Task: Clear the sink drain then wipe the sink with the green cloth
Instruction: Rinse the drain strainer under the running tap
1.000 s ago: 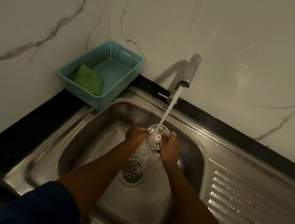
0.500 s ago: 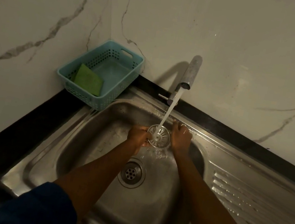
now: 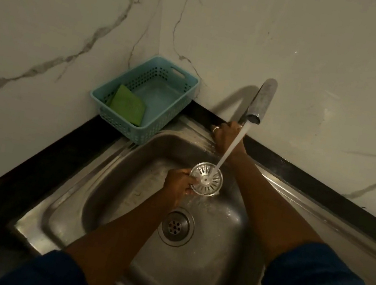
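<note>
Now left hand [image 3: 179,182] pinches the one strainer [image 3: 208,179]; right hand [image 3: 226,136] at the one tap [image 3: 262,100], grip unclear

Pinching a round, slotted, shiny metal drain strainer [image 3: 207,179] at its left edge with the left hand [image 3: 179,180], face-up under a thin white stream of water [image 3: 231,147]. Reaching with the right hand [image 3: 225,137], ring on one finger, to the foot of a curved grey metal tap [image 3: 262,100]; fingertips hidden, grip unclear. Just below the left hand, an open round metal drain hole [image 3: 177,225] in a stainless steel sink [image 3: 125,181]. Up and left of that hand, well apart, a teal perforated plastic basket [image 3: 116,119] with a folded green cloth [image 3: 127,105] leaning inside.
</note>
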